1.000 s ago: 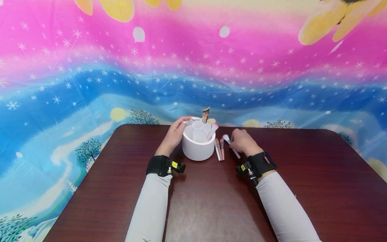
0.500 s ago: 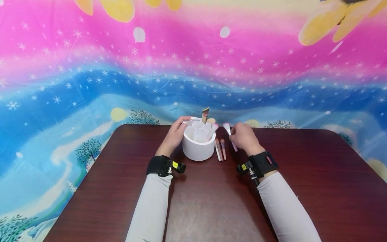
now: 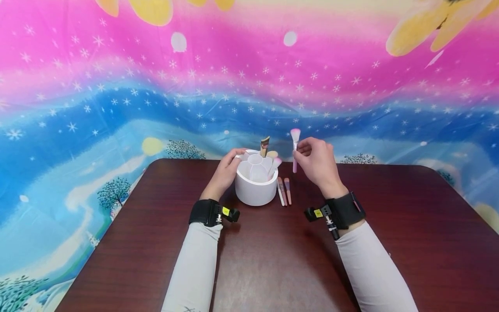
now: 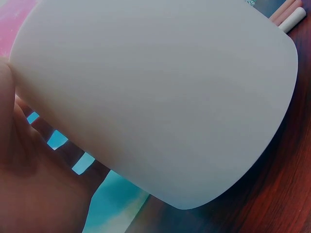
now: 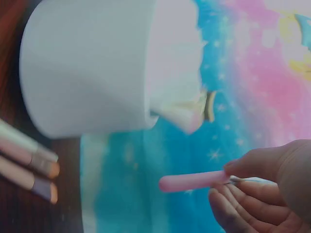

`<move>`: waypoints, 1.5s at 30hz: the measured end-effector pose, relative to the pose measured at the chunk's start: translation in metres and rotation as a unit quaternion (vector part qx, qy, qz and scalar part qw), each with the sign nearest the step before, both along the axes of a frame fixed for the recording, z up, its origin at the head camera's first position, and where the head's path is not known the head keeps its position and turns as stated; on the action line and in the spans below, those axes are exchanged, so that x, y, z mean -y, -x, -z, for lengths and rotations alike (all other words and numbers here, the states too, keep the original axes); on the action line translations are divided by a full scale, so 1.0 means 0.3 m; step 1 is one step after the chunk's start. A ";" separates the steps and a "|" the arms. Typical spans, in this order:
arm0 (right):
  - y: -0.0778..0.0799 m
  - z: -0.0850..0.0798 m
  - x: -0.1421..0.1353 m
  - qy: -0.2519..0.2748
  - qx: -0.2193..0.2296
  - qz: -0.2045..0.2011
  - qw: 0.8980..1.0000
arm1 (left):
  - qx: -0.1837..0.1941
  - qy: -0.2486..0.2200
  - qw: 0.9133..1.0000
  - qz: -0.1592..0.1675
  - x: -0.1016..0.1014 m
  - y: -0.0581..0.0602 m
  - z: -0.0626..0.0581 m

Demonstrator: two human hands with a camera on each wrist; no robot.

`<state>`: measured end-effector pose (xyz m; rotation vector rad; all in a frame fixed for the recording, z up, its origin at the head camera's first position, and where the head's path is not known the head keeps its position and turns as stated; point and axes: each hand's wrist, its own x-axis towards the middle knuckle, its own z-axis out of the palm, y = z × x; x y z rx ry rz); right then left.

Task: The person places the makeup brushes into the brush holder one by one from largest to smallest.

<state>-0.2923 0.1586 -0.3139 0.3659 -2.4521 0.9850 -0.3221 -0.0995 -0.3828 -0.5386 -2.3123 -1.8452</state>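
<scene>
A white round makeup brush holder (image 3: 255, 195) with petal-shaped compartments stands upright on the table. My left hand (image 3: 226, 173) grips its left side, thumb at the rim; in the left wrist view the holder's wall hides part of the fingers. In the holder are a gold-and-black brush (image 3: 265, 146), a brush with a rounded tan head (image 3: 272, 154) and a pink-tipped brush (image 3: 275, 165). To the right of it, my right hand (image 3: 319, 162) pinches another makeup brush (image 3: 295, 135) in the air, pink-tipped bristles up. Its pink handle (image 5: 189, 181) points down.
Three more makeup brushes (image 3: 283, 191) lie side by side on the dark wooden table (image 3: 257, 260), close to the holder's right side. A colourful printed cloth (image 3: 249, 86) hangs behind the table's far edge.
My right hand has lifted the pink-handled brush off the table and turned it upright, bristles up. My left hand and the holder have kept their place.
</scene>
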 end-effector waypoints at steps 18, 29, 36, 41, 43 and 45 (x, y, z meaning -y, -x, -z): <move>-0.051 -0.063 0.049 0.067 -0.026 -0.050 0.996 | -0.003 -0.012 1.000 0.010 0.001 0.005 0.003; -0.057 -0.060 0.073 0.073 -0.021 -0.085 0.993 | -0.006 -0.007 1.000 0.003 0.000 0.004 0.004; -0.053 -0.041 0.091 0.057 -0.009 -0.104 0.993 | -0.001 -0.006 1.000 0.005 0.000 0.003 0.004; -0.049 -0.028 0.105 0.043 0.004 -0.111 0.993 | 0.003 -0.008 1.000 0.004 -0.001 0.003 0.004; -0.049 -0.025 0.107 0.035 0.010 -0.112 0.993 | 0.004 -0.009 1.000 0.004 0.000 0.003 0.004; -0.048 -0.023 0.108 0.027 0.015 -0.113 0.993 | 0.003 -0.010 1.000 0.006 0.000 0.002 0.004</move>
